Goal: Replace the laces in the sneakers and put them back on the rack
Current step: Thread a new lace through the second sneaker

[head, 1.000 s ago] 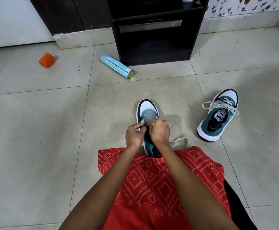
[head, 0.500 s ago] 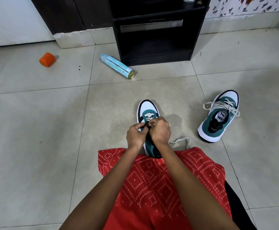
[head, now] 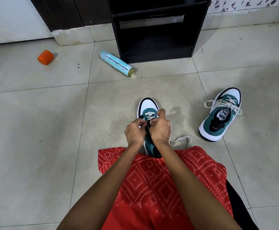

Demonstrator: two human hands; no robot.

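A teal, white and black sneaker (head: 147,106) stands on the tiled floor just in front of my lap, toe pointing away. My left hand (head: 134,132) and my right hand (head: 160,129) are curled over its eyelets, both pinching the pale lace (head: 149,115) threaded through the lowest holes. A loose end of the lace (head: 182,140) loops out on the floor to the right. The second sneaker (head: 221,113), fully laced, lies to the right, tilted. The dark shoe rack (head: 153,29) stands at the back.
A light blue spray can (head: 117,63) lies on its side left of the rack. An orange cap-like object (head: 45,57) sits on the tiles far left. My red patterned garment (head: 160,180) covers my lap. A low white wall base runs behind.
My hands have stayed on the sneaker. My fingers have shifted slightly on the lace, and its lowest crossings now show clearly above my knuckles.
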